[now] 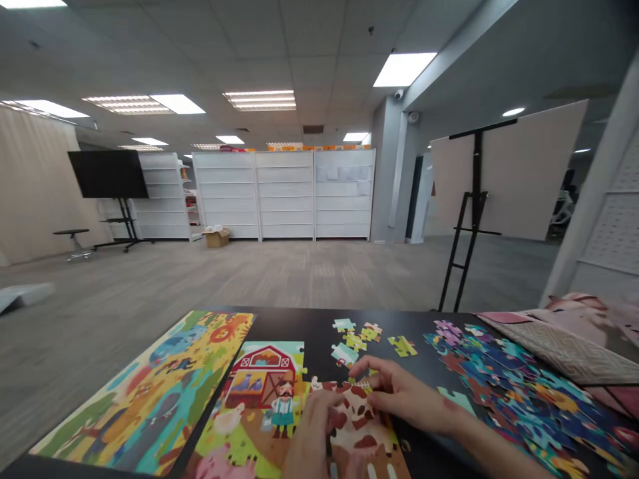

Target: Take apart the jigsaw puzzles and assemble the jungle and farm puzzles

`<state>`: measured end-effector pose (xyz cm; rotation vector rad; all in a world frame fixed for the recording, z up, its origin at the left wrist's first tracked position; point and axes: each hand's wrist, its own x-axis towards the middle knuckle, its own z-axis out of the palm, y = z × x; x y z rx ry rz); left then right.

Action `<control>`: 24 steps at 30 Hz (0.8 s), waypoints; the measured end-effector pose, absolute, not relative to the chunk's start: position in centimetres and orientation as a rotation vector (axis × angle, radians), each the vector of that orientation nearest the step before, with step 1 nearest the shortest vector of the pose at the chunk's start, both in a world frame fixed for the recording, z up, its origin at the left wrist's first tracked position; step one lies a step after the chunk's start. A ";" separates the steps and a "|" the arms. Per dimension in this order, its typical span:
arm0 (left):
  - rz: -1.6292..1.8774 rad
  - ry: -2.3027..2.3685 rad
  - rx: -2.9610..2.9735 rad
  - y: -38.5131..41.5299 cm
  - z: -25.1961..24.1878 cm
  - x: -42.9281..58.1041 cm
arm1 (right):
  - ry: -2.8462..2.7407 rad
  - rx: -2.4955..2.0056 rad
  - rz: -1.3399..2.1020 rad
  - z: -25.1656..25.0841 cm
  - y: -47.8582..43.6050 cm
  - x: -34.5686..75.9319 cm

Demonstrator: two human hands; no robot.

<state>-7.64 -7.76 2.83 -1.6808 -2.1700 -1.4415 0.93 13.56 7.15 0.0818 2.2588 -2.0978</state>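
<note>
A partly joined farm jigsaw puzzle (249, 412), with a red barn, a farmer and a white hen, lies on the black table in front of me. On its right is a section showing a brown-and-white cow (357, 436); a dark gap separates part of it from the barn side. My left hand (312, 429) lies over the cow section's left edge, fingers stretched onto it. At that section's top edge, my right hand (394, 392) pinches a small puzzle piece (363, 383) between thumb and forefinger, which the fingers partly hide.
Several loose farm pieces (355, 341) lie beyond my hands, with one green piece (402, 345) apart from them. To the right spreads a pile of dark blue pieces (529, 392), beside a patterned cloth item (539, 346). A finished-looking animal puzzle (154, 392) lies left.
</note>
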 end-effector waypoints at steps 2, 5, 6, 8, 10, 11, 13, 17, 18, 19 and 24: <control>-1.646 -2.263 -1.550 -7.5 2.3 -8.6 | 2.218 0.033 -2.154 6.9 12.4 0.4; -1.973 -2.388 -1.444 -7.5 1.8 -9.9 | 2.258 -0.002 -2.173 6.6 10.9 -0.2; -2.084 -2.401 -1.399 -7.7 1.7 -10.4 | 2.322 -0.015 -2.156 6.6 10.7 -0.3; -2.238 -2.384 -1.281 -8.4 1.7 -11.4 | 2.581 -0.002 -2.029 6.7 10.8 -0.1; -2.312 -2.327 -1.166 -9.4 1.9 -12.6 | 2.938 0.037 -1.756 6.9 11.5 0.2; -2.335 -2.301 -1.133 -10.0 2.0 -13.2 | 3.089 0.065 -1.591 7.0 11.9 0.4; -2.393 -2.274 -1.090 -11.1 2.3 -14.3 | 3.257 0.107 -1.339 7.1 12.6 0.7; -2.431 -2.300 -1.135 -12.3 2.7 -15.1 | 3.246 0.086 -1.184 6.7 12.4 0.7; -2.405 -2.317 -1.163 -12.4 2.6 -15.1 | 3.223 0.059 -1.176 6.5 12.1 0.6; -2.370 -2.338 -1.191 -12.4 2.5 -15.0 | 3.211 0.034 -1.166 6.4 11.8 0.6; -2.170 -2.510 -1.277 -11.9 1.8 -14.2 | 3.250 -0.027 -1.068 6.4 11.2 0.4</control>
